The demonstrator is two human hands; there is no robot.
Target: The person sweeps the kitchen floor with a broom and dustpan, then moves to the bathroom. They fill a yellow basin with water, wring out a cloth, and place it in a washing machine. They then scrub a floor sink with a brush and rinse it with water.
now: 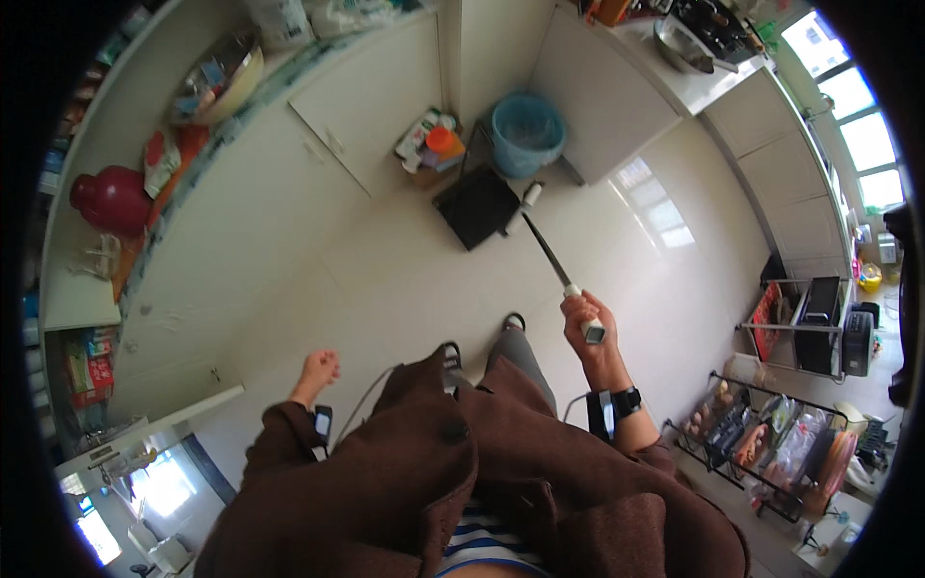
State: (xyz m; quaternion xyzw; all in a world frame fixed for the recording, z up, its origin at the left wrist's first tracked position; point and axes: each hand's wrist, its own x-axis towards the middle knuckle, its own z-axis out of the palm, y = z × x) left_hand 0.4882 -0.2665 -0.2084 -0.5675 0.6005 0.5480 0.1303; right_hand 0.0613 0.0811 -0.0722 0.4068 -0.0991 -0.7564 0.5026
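Observation:
My right hand [587, 321] is wrapped around the pale grip of a long dark pole [551, 253]. The pole's far end reaches a white fitting [532, 193] at the right edge of a black, flat piece [477, 206] like a dustpan, low over or on the floor. Whether pole and pan are joined, I cannot tell. Off to the left, my left hand [316, 374] hangs with its fingers curled and nothing visible in it. Beyond the pan stands a blue plastic bucket [527, 137]. Beside it is a cardboard box [431, 175] holding bottles and an orange-capped container.
White cabinets [238, 195] and a counter with a basin [224, 87] and a dark red pot [115, 201] run along the left. Another counter holds a metal pan [683, 47] at upper right. A metal rack [791, 325] and a black basket shelf [759, 441] stand on the right.

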